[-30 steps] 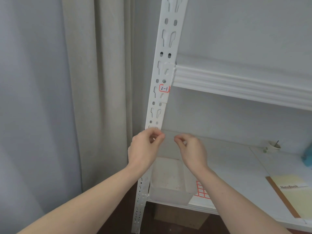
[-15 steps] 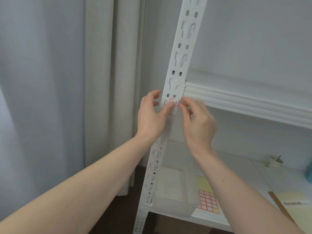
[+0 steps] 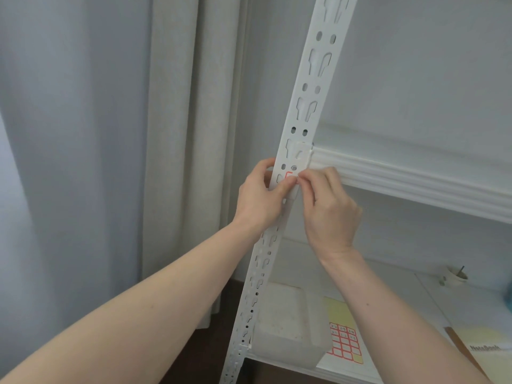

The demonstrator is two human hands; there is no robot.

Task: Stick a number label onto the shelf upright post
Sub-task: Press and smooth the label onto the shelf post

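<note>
Left hand (image 3: 259, 198) grips the upright post (image 3: 304, 112) while right hand (image 3: 329, 214) pinches the label (image 3: 289, 175) (red-bordered) against it.

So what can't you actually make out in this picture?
Head view only:
- Red-bordered label on the upright post: its writing is hidden by the left hand thumb and right hand fingertips.
- Sticker sheet numbers: too small.
- Notebook: cut off by the right edge.
</note>
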